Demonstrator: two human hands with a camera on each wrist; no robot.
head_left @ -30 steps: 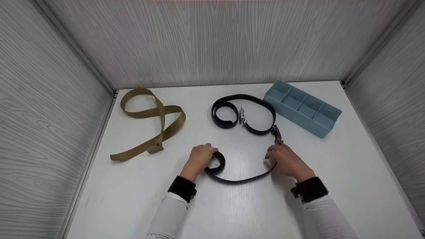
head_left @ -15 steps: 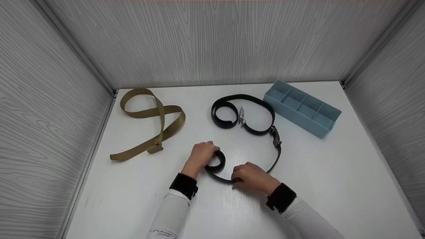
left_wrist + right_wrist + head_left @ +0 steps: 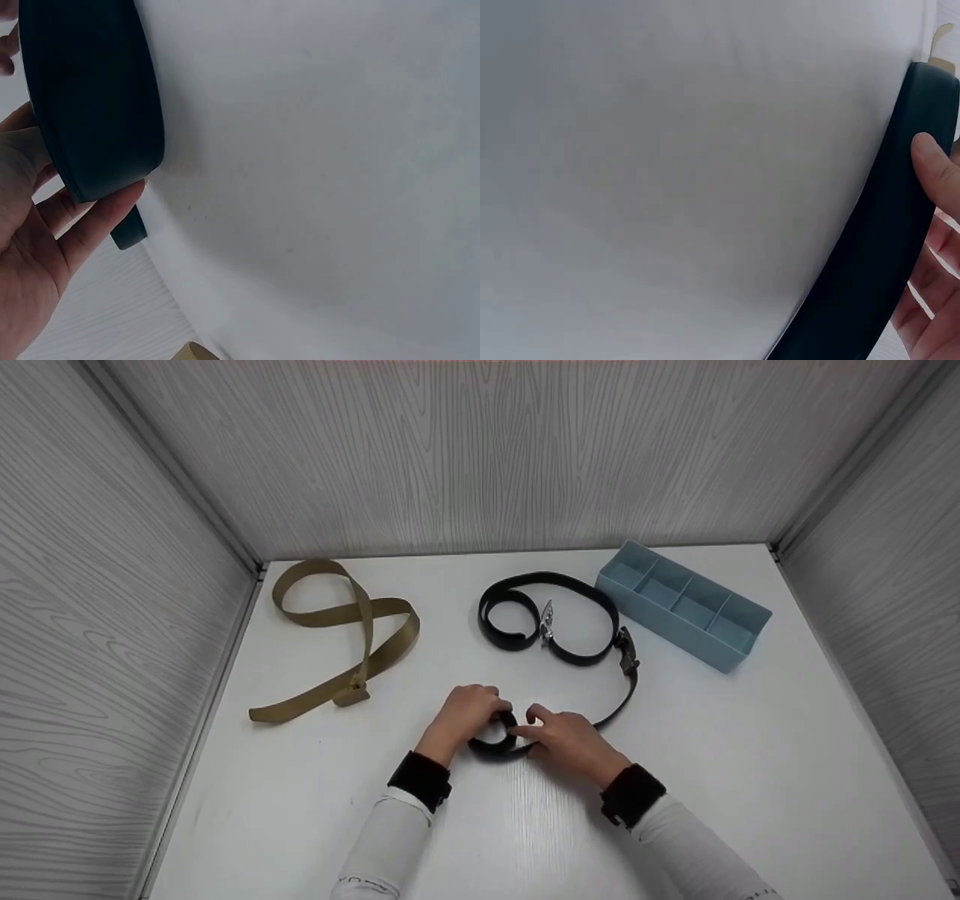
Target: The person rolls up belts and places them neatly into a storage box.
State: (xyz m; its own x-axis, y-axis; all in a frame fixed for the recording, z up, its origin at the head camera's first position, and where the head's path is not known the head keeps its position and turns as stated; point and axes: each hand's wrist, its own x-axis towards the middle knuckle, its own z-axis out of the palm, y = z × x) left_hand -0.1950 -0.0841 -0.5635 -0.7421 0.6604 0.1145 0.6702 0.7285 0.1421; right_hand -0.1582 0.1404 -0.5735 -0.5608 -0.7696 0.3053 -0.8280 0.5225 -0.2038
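A black belt is partly rolled up near the middle of the white table; its coil (image 3: 491, 748) stands on edge. My left hand (image 3: 469, 714) grips the coil's left and far side, and in the left wrist view its fingers (image 3: 105, 225) curl at the edge of the black strap (image 3: 94, 97). Close on the right, my right hand (image 3: 571, 742) pinches the strap where it leaves the coil, index finger reaching to the coil. In the right wrist view the thumb (image 3: 934, 169) lies on the strap's outer face. The unrolled end curves back to a dark buckle (image 3: 628, 652).
Behind lies a second black belt (image 3: 574, 579), loosely curled, with a silver buckle (image 3: 547, 624); the dark buckle sits against its right side. A tan webbing belt (image 3: 394, 649) loops at the left. At the back right stands a blue divided box (image 3: 675, 630).
My right hand has slid along the strap from near the dark buckle leftward to the coil. The coil has shifted slightly right, and the loose stretch of strap is shorter.
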